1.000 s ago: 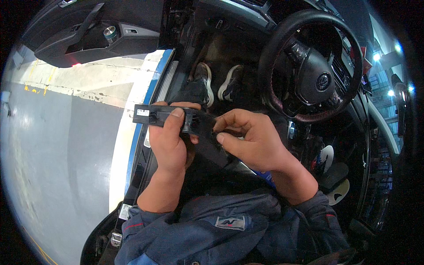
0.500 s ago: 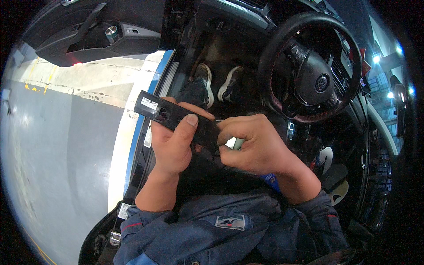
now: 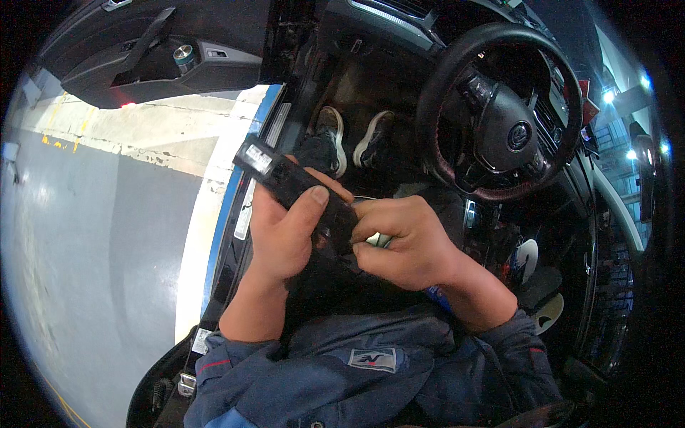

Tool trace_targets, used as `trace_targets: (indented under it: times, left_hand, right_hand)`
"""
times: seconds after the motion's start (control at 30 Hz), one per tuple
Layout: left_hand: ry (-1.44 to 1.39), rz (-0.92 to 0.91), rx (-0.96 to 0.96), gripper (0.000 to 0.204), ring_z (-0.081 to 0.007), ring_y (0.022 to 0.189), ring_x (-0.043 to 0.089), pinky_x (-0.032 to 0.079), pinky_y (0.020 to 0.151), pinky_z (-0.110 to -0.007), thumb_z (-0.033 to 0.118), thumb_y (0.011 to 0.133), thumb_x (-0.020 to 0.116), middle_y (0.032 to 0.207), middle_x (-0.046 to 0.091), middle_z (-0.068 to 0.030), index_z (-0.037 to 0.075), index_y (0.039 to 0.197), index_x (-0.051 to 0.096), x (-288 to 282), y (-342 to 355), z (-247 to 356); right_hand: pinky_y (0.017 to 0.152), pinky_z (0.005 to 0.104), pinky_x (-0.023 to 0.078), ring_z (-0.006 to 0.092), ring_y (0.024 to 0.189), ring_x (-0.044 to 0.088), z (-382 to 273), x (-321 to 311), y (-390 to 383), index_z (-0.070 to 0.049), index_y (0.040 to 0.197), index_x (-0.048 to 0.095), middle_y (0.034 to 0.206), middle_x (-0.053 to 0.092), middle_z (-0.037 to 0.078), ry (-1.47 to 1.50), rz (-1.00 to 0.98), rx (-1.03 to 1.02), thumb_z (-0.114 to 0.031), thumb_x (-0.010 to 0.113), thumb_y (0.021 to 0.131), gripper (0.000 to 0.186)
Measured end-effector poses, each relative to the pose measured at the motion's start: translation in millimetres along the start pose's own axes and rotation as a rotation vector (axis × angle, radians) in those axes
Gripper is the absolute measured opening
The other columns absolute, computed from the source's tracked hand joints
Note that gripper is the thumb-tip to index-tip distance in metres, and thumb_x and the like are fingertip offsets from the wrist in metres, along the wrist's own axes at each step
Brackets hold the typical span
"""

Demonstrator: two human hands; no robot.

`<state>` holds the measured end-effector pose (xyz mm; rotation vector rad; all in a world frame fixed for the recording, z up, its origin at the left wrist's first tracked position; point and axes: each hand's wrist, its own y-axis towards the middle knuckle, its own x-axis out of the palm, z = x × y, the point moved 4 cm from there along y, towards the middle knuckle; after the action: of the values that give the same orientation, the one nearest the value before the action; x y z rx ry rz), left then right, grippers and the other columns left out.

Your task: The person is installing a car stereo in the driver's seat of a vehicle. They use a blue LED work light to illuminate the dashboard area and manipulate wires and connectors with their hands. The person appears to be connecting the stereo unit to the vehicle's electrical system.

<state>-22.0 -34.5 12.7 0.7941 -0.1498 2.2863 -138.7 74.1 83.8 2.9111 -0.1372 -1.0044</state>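
Note:
My left hand [image 3: 282, 232] is wrapped round a long, flat black plastic part [image 3: 289, 178], its thumb pressed on the upper face. A white label [image 3: 257, 158] sits at the part's far left end, which is tilted up and away to the left. At the other end my right hand [image 3: 414, 239] is closed in a pinch against the part. Something small and pale green-white [image 3: 381, 241] shows between its curled fingers; most of it is hidden, so I cannot tell what it is. Both hands are above my lap.
A black steering wheel [image 3: 503, 110] stands at the front right. The open car door [image 3: 214, 75] at the far left holds a metal-lidded cup [image 3: 185, 57]. My shoes [image 3: 369, 139] rest in the footwell. Beyond the door sill [image 3: 242, 221] lies a grey floor [image 3: 143, 235].
The labelled end of the black part has swung a little to the right and tilts more steeply. My left hand has turned with it. The right hand keeps its pinch, slightly lower.

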Motion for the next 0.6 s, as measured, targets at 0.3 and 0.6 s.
trace_targets:
  times: [0.3, 0.6]
  left_hand:
    - [0.063, 0.071, 0.478, 0.021, -0.0201, 0.086, 0.069, 0.057, 0.082, -0.033, 0.011, 0.1, 0.058, 0.101, 0.071, -0.0217, 0.007, 0.108, 0.039, 0.4, -10.4, 5.2]
    - [-0.483, 0.364, 0.324, 0.014, -0.0109, 0.059, 0.057, 0.046, 0.05, -0.021, 0.016, 0.105, 0.051, 0.091, 0.065, -0.0126, 0.002, 0.107, 0.052, -48.6, 13.2, 6.1]
  right_hand:
    - [0.079, 0.0316, 0.056, 0.0211, 0.09, 0.073, 19.9, 11.1, -8.9, 0.001, 0.074, 0.063, 0.107, 0.076, 0.019, 0.246, 0.345, 0.095, 0.001, 0.066, 0.076, 0.004]
    - [0.096, 0.0484, 0.057, 0.0342, 0.098, 0.07, 30.7, -3.1, 5.6, 0.0, 0.083, 0.051, 0.099, 0.067, 0.023, 0.801, 0.557, -0.19, 0.003, 0.042, 0.078, 0.01]
